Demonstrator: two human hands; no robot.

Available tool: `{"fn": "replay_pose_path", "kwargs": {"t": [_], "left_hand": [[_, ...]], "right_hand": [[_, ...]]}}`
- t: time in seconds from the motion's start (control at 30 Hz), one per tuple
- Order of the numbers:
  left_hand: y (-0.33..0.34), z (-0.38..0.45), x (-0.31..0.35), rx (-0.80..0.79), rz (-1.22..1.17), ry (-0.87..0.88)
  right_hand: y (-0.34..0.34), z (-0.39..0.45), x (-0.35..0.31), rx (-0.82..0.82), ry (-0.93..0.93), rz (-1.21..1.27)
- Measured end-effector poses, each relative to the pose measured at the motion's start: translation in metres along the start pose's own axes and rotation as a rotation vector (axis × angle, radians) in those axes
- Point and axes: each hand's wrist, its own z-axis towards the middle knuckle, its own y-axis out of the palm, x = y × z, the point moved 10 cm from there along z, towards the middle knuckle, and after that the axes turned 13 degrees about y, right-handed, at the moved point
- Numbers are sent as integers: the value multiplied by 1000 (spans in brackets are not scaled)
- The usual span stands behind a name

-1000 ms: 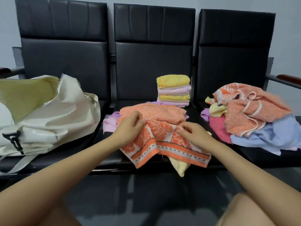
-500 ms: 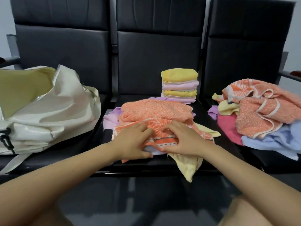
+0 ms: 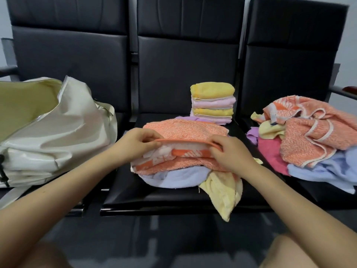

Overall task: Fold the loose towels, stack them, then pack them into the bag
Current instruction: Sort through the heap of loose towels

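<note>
Left hand (image 3: 138,143) and right hand (image 3: 229,152) pinch orange towel (image 3: 185,141) edge, both grips clamped, stretching it level for a straight fold.

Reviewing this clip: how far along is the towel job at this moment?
Done: a folded stack of yellow and pink towels stands at the back of the middle seat. In hand: the left hand and right hand pinch the orange patterned towel, mid-fold. Left: the loose pile on the right seat, and the bag shows no towels inside.
</note>
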Motion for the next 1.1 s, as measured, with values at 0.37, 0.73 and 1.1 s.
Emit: {"fn": "replay_pose_path", "kwargs": {"t": [0.37, 0.73, 1.1], "left_hand": [[1, 1, -22, 84, 89, -143], [-3, 2, -73, 359, -385, -465], [17, -1, -105, 387, -555, -692]], "right_hand": [[-27, 28, 72, 176, 348, 184], [25, 33, 107, -117, 792, 739], [34, 35, 78, -111, 625, 655]]}}
